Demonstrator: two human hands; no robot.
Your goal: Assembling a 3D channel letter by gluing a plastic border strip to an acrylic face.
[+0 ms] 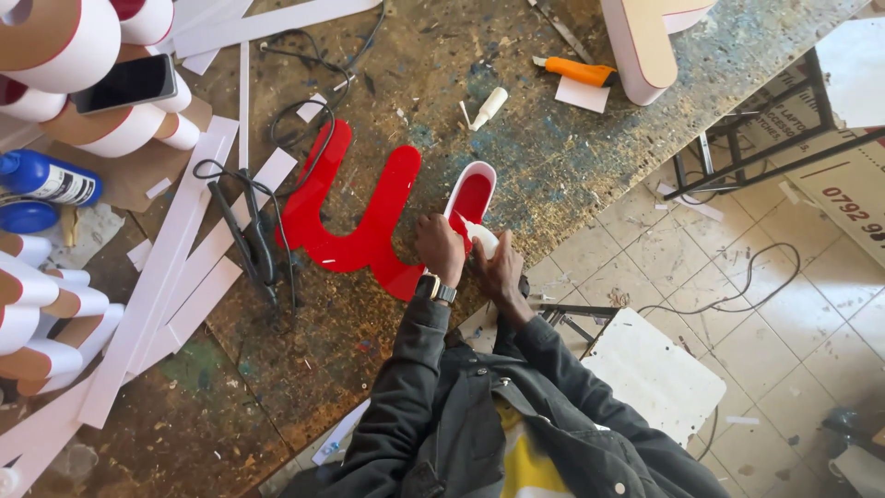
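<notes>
A glossy red acrylic sign letter with wavy, rounded lobes [369, 221] lies flat near the front edge of the paint-spattered wooden workbench [479, 120]; a white plastic strip [472, 180] stands on edge around its right-hand lobe, forming a raised rim, while the other lobes are bare-edged. The left hand [440, 247], with a watch on its wrist, presses down on the red face by that lobe, its fingers bunched together. The right hand [500, 267] sits just beside it, its fingers curled around the white strip where this bends off the letter's edge. Left of the letter lie a black corded tool [244, 231] and loose white strips [175, 267]. An orange-handled utility knife [576, 70] rests well apart towards the far side.
</notes>
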